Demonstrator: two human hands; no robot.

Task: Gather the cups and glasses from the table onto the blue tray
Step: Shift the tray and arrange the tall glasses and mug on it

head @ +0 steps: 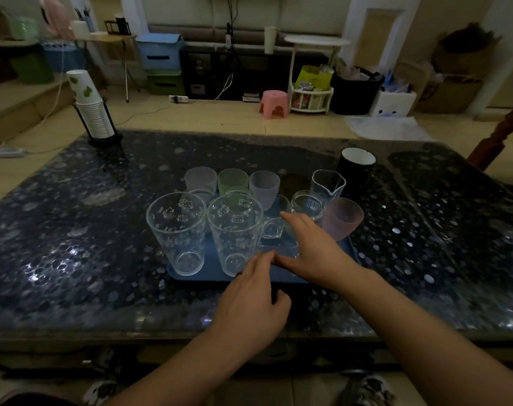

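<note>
Over the blue tray [278, 278], left hand [251, 300] loosely curled and empty, right hand [311, 249] spread flat, grasping nothing — near the finish. Next — fetching the black mug [355, 174], apparently off-tray.

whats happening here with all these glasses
A person is gathering cups and glasses onto a blue tray on a dark table. Most already stand on it, including two tall printed glasses at the front and frosted cups behind. The right hand reaches over a small clear handled cup on the tray, fingers spread; the left hand rests at the tray's near edge. A black mug stands on the table beyond the tray's far right corner.
</note>
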